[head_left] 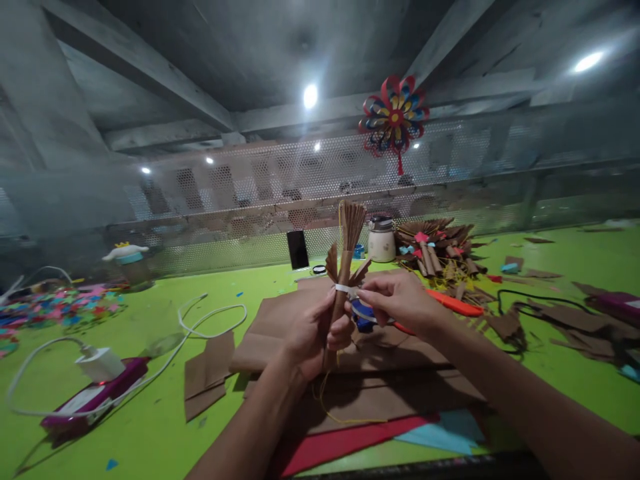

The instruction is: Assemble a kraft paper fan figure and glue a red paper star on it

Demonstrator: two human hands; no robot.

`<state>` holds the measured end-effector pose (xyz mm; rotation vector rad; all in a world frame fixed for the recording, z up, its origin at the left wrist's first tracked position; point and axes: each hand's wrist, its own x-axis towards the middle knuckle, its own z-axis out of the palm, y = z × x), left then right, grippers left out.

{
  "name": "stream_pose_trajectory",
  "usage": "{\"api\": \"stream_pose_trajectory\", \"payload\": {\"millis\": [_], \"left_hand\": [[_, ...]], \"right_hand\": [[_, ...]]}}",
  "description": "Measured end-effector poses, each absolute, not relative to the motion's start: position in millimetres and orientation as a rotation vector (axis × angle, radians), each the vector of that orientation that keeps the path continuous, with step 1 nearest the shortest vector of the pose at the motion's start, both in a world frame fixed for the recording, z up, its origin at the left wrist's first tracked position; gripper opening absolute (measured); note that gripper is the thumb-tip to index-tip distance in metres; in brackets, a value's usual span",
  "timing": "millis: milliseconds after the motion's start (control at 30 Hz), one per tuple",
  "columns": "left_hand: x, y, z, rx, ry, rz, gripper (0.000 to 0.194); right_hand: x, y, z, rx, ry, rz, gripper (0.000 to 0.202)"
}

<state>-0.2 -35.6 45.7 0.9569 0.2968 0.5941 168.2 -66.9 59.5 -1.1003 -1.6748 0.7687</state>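
My left hand [316, 330] is wrapped round the lower part of an upright brown paper craft [345, 267]. This has a rolled stem, a pleated fan on top and small pleated pieces at its sides. A white strip [343, 288] circles the stem just above my left fingers. My right hand [397, 300] pinches the strip's end beside the stem, with thumb and fingertips together. Behind and below the right fingers is a blue object [363, 315], partly hidden, probably a tape roll. A thin yellow string [323, 400] dangles below the craft onto the brown paper sheets [280, 320].
Orange-handled scissors [453, 303] lie right of my hands. A pile of finished-looking paper crafts [440, 250], a lidded jar [381, 240] and a phone [298, 249] stand behind. To the left are a purple power strip [93, 400], white cable [215, 311] and coloured scraps [65, 307].
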Motion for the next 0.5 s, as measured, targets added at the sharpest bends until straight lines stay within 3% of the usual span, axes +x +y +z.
{"api": "stream_pose_trajectory", "payload": {"millis": [500], "left_hand": [[5.1, -54.7, 55.8, 0.855, 0.13, 0.619, 0.038]], "right_hand": [[164.2, -75.8, 64.9, -1.017, -1.696, 0.619, 0.026]]}}
